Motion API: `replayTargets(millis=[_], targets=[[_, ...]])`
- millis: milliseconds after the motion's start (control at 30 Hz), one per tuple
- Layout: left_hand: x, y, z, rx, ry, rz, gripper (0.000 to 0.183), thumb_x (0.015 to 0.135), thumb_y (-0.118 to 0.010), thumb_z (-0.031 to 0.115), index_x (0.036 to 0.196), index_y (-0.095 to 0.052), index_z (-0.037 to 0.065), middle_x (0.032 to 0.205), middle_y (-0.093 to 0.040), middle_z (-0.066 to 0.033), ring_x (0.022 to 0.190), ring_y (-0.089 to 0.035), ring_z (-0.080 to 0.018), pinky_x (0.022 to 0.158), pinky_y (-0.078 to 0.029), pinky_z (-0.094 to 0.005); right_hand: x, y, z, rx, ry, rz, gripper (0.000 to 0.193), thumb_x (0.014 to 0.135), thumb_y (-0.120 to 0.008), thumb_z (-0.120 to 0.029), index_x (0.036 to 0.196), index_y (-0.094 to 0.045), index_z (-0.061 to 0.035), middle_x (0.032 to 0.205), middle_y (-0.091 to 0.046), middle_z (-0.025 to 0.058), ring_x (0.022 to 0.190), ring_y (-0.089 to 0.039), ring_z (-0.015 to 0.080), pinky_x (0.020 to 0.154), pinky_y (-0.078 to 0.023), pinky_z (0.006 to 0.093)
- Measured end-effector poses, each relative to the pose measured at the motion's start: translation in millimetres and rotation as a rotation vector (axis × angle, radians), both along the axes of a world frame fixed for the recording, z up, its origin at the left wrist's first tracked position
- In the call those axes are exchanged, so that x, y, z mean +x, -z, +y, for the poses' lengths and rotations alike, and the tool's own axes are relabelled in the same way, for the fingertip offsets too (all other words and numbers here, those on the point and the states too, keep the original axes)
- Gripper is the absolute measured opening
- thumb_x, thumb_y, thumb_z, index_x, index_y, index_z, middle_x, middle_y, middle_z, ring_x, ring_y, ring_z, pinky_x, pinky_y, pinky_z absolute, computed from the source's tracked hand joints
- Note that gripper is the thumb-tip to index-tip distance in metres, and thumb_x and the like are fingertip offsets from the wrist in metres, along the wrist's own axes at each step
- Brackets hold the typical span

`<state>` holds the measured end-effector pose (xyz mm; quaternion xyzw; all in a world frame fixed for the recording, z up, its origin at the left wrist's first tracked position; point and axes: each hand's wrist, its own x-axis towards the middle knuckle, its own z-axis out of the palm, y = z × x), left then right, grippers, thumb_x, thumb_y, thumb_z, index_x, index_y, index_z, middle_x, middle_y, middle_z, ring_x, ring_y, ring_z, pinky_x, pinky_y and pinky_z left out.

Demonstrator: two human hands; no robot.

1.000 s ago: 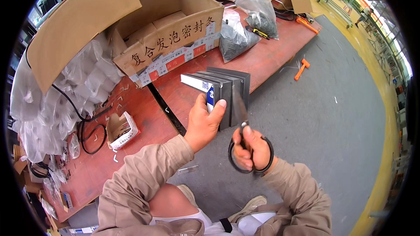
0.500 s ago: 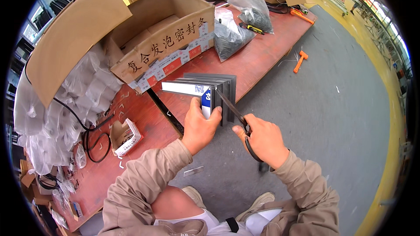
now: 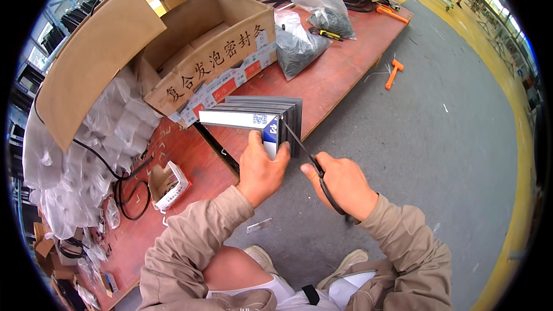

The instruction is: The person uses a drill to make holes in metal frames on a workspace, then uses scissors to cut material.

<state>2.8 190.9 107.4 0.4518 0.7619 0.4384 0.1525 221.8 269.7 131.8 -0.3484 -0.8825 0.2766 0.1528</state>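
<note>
My left hand (image 3: 262, 164) grips the near corner of a dark grey ribbed frame piece (image 3: 292, 109), thumb on one side and fingers on the other. Along its top runs a white strip with a square code and a blue end. In my right hand (image 3: 345, 181) is a pair of dark scissors (image 3: 306, 148), fingers wrapped around the handles. The blades point up and left, their tips at the corner of the frame piece, just beyond my left thumb. Whether the tips touch the seam or enter it, I cannot tell.
On the red table (image 3: 340, 89) stand a large open cardboard box (image 3: 230, 60), bags of dark parts (image 3: 299, 52), a yellow-black utility knife (image 3: 325, 34) and a small white carton (image 3: 170, 187). Plastic-wrapped rolls (image 3: 86, 178) are piled at left. An orange mallet (image 3: 394, 75) lies on the grey floor.
The scissors' handles have swung slightly down and left, and the blades look narrower, closer together. The frame piece has shifted a little left in view, with the whole scene drifting likewise.
</note>
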Motion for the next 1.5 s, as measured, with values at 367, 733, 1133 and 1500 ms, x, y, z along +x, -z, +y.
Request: replayTargets(millis=[367,733,1133,1500], targets=[[-28,8,-9,0.076,0.113,0.141,0.052,0.103,-0.098,0.03,0.126,-0.061,0.001,0.1,-0.083,-0.0295,0.091,-0.085,-0.0539,0.08,-0.066,-0.0594,8,-9,-5,-1.13,-0.019,0.337,0.047,0.131,-0.069,-0.044,0.098,-0.061,-0.0119,0.073,-0.051,-0.0069,0.059,-0.046,0.0046,0.051,-0.039,0.031],[-32,3,-1,0.223,0.182,-0.425,0.047,0.108,-0.094,0.016,0.139,-0.064,-0.002,0.116,-0.082,-0.0056,0.103,-0.074,-0.0096,0.091,-0.064,-0.0336,22,-25,16,-1.339,-0.23,0.558,0.05,0.133,-0.062,-0.052,0.114,-0.067,-0.0064,0.071,-0.052,-0.0046,0.054,-0.048,0.0071,0.049,-0.038,0.0292],[-105,21,-18,0.106,0.389,-0.741,0.061,0.107,-0.094,0.019,0.155,-0.065,-0.004,0.143,-0.081,-0.0095,0.131,-0.077,-0.0154,0.119,-0.062,-0.0368,12,154,79,-0.391,0.307,-0.149,0.084,0.107,-0.095,-0.053,0.154,-0.06,0.0066,0.146,-0.079,0.0384,0.136,-0.081,0.0525,0.115,-0.063,0.059],[-110,29,-9,-0.3,0.43,0.037,0.056,0.104,-0.094,0.032,0.149,-0.077,0.002,0.134,-0.086,-0.0209,0.124,-0.084,-0.035,0.108,-0.065,-0.0471,-63,215,185,0.222,0.173,0.247,0.066,0.105,-0.09,-0.016,0.167,-0.071,-0.005,0.166,-0.075,0.0258,0.155,-0.071,0.0481,0.131,-0.058,0.0536]])
